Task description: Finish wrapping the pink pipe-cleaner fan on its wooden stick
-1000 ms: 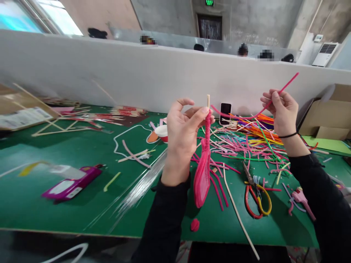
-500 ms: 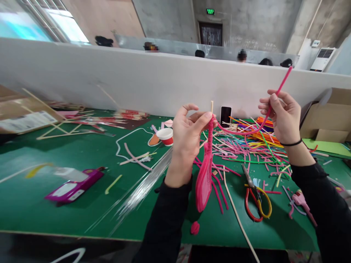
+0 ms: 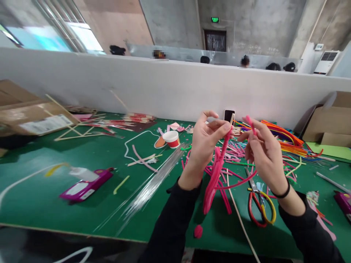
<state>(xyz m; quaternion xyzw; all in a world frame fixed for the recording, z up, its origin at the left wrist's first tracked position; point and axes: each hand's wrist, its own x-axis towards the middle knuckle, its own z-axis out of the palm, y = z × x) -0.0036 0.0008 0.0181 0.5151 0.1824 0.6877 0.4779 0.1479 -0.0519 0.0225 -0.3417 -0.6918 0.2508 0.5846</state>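
Beyond the table's near edge (image 3: 82,232), left hand (image 3: 203,148) pinches wrapped stick (image 3: 225,146) — right hand (image 3: 265,153) pinches pink stem (image 3: 250,122) (little room between).

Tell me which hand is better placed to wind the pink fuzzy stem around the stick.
Probably the right hand: it pinches the pink fuzzy stem near its raised tip, while the left hand grips the wrapped stick.

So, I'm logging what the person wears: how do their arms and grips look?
The left sleeve and right sleeve are black, with no markings visible. A thin black band circles the right wrist. The left grip and right grip wear no gloves.
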